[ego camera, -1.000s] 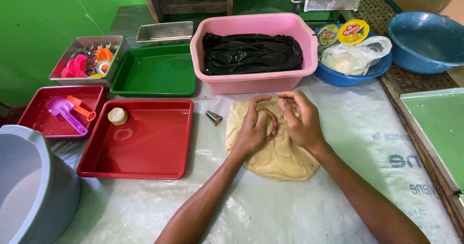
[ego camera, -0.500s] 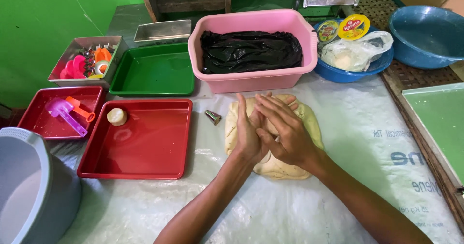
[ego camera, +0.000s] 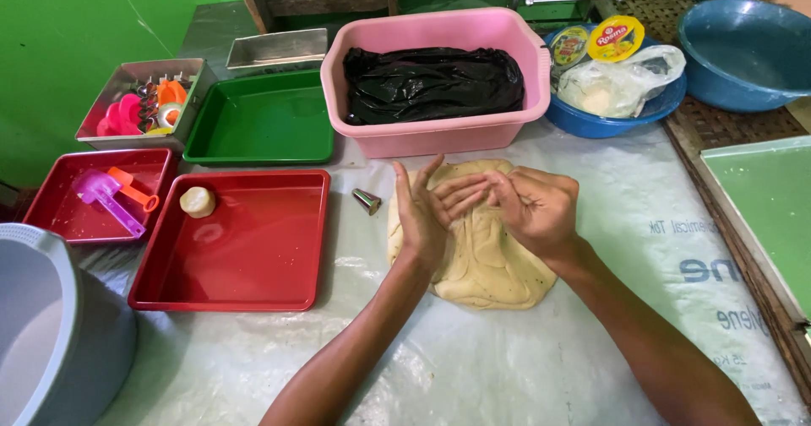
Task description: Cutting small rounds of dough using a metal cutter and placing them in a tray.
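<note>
Head view: both hands, left hand point(ego camera: 420, 215) and right hand point(ego camera: 534, 209), over dough point(ego camera: 494, 265) (pale, flattened).

We are at a small baking or pastry workspace, likely a home kitchen. A slab of pale dough point(ego camera: 486, 257) lies at centre on a table covered with plastic sheet point(ego camera: 507, 367). At 9 o'clock sit red trays point(ego camera: 245, 240); at 11 o'clock, a green tray point(ego camera: 262, 122) and a metal tin of coloured cutters point(ego camera: 139, 105). At 12 o'clock stands a pink tub point(ego camera: 439, 135); at 2 o'clock, blue basins point(ego camera: 743, 50). A metal piping nozzle point(ego camera: 367, 200) lies beside the dough.
</note>
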